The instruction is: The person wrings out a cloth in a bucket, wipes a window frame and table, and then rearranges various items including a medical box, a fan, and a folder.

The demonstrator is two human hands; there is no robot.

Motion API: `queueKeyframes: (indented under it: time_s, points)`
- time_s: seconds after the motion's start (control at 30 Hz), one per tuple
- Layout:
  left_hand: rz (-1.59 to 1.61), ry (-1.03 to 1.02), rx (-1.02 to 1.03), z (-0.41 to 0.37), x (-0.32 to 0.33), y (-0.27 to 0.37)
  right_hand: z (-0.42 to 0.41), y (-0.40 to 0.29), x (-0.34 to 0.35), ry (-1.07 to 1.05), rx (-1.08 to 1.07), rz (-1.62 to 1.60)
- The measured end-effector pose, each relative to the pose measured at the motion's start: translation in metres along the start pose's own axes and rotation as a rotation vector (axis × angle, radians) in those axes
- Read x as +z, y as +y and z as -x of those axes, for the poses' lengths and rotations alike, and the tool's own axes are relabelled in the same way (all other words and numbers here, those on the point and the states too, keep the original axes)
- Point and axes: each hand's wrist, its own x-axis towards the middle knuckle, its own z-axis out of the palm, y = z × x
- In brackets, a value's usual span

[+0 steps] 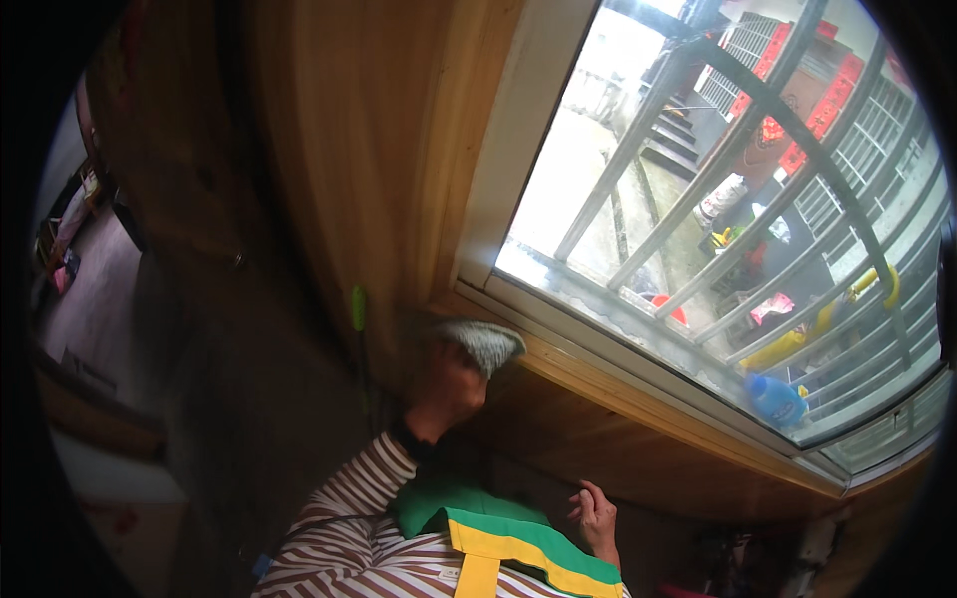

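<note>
My left hand (448, 385) is closed around a folded grey-white cloth (490, 344). It is raised to the corner where the wooden window sill (568, 371) meets the wood-panelled wall (359, 149). The cloth is at the end of the sill, and some blur hides whether it touches the wood. Lower down, my right hand (596, 519) hangs beside my green and yellow apron (523, 534), its fingers loosely bent and apart. I see nothing in it. The window (710, 224) is above the sill, in a pale frame (516, 142).
Metal bars (688, 194) cross the window. Behind the glass, a blue bottle (775, 400) stands by the ledge. A thin rod with a green end (359, 308) is upright near the wall, left of my left hand. Dim clutter (736, 557) lies at lower right.
</note>
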Motion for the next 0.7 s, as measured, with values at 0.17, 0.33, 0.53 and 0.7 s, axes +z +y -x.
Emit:
queueKeyframes:
  time_s: [0.17, 0.33, 0.53, 0.7]
  points:
    - [-0.732, 0.158, 0.033, -0.009, 0.051, -0.014, 0.003, -0.006, 0.0, 0.128, 0.087, 0.052]
    - [-0.82, -0.099, 0.052, 0.013, 0.074, -0.041, -0.01, 0.001, 0.028, 0.122, -0.057, 0.268]
    - [-0.41, 0.235, 0.2, -0.044, 0.033, 0.078, 0.023, 0.014, 0.009, 0.153, 0.068, 0.239]
    - [-0.546, 0.047, 0.49, -0.043, 0.071, 0.152, 0.035, 0.043, -0.018, 0.259, 0.088, 0.178]
